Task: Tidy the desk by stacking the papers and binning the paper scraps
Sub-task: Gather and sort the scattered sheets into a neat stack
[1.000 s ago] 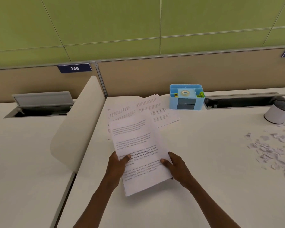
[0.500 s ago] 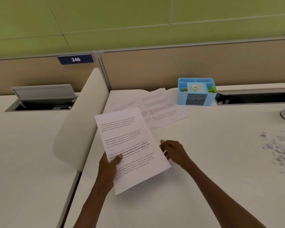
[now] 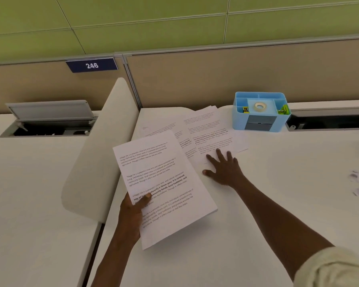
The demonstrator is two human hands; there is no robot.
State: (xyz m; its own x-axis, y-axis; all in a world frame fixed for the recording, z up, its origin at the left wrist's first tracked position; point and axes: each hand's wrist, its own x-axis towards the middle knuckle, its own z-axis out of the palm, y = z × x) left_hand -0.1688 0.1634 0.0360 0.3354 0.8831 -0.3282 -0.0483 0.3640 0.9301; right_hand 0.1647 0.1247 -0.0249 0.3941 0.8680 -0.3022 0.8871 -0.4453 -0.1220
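Flat printed sheets on a smooth white worktop [image 3: 257, 204]

Left hand [image 3: 133, 208] pinches a thin paper stack [image 3: 164, 183] by its edge; right hand [image 3: 224, 168], fingers spread flat, presses loose overlapping sheets [image 3: 207, 129] just beyond.

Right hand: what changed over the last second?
The right hand let go of the held stack and reached forward; its spread fingers now lie flat on the loose sheets near the blue organizer. The left hand kept its grip on the stack, thumb on top. Loose sheets and organizer stayed put.
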